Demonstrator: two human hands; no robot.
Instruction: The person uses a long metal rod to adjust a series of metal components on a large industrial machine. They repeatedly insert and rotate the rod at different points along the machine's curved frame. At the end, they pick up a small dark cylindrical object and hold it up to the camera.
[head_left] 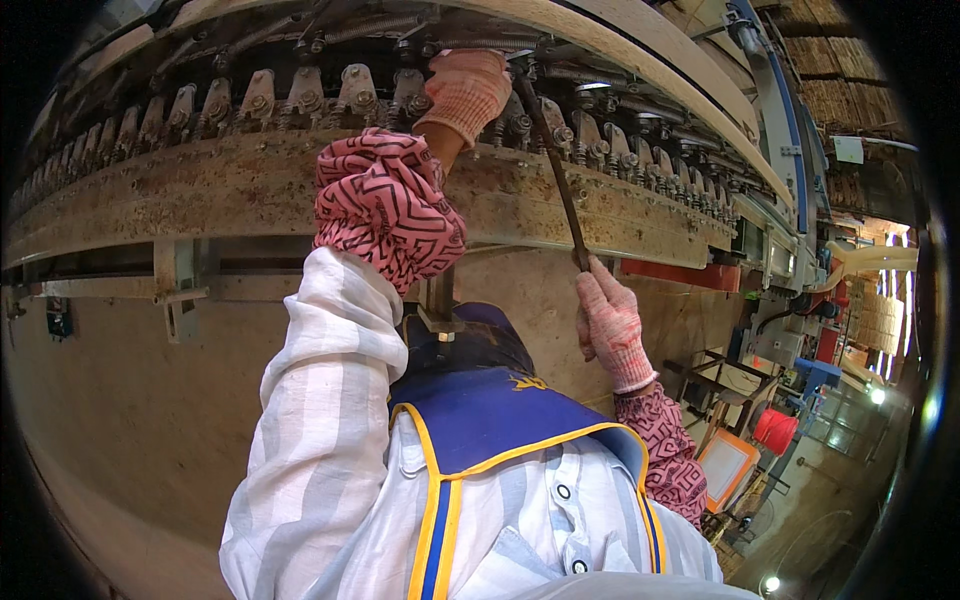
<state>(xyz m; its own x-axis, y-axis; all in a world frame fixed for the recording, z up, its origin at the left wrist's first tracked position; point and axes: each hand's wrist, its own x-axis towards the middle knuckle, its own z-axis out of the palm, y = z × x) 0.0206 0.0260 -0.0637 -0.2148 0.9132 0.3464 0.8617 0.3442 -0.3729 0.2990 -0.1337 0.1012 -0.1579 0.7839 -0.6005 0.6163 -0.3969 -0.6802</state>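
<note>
My left hand (466, 92), in a pink knit glove and patterned sleeve cover, reaches into the upper row of springs and bolted metal plates (357, 92) on a long rusty machine beam (255, 170). Its fingertips are hidden, so what it grips is unclear. My right hand (610, 325), gloved alike, is closed round the lower end of a dark metal bar (557, 175). The bar slants up to the spring mechanism just right of my left hand, where its top sits among the metal parts.
A pale rail (700, 75) curves over the mechanism. Below the beam are steel brackets (178, 300) and a red bar (680, 273). At the right stand machine frames, a red round object (775, 430) and an orange-framed panel (727, 468). My blue apron (500, 430) fills the lower middle.
</note>
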